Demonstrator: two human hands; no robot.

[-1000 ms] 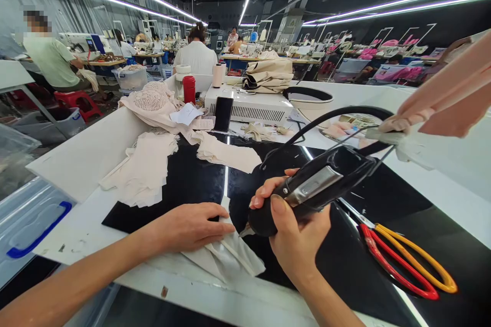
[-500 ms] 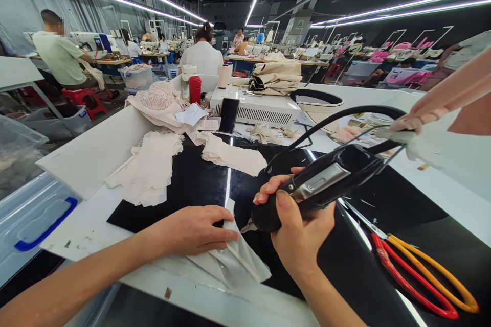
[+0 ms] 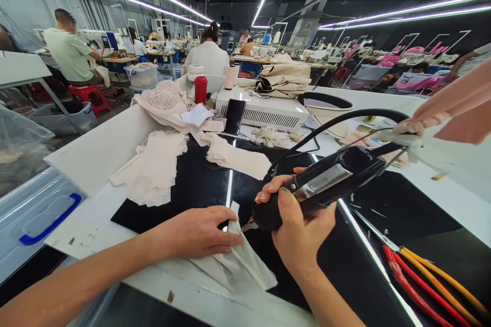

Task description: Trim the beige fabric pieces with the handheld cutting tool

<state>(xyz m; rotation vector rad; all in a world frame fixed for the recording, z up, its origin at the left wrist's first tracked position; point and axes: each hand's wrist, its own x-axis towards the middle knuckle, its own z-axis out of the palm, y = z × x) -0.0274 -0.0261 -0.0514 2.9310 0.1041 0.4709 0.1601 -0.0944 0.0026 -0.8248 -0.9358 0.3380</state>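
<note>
My left hand bears down on a thin pale fabric piece at the near table edge, its bent fingers holding the cloth against the surface. A seam-like ridge runs along the cloth. My right hand is wrapped round a corded black hand tool with a silver plate on its side. The rounded front of the tool is low, just right of the fabric, and a small tip sticks out by the cloth. Whether the tip touches it, I cannot tell. Large scissors with red and orange handles lie at the right.
Pale cut fabric stacks and a smaller stack lie beyond my hands. Farther back are a phone, a red cup and a white vented box. The tool's black cable arches behind it. Co-workers sit at sewing tables beyond.
The whole scene has shifted slightly right and down in view, and the scissors stand nearer the right edge. My hands keep nearly the same places on the fabric and the tool.
</note>
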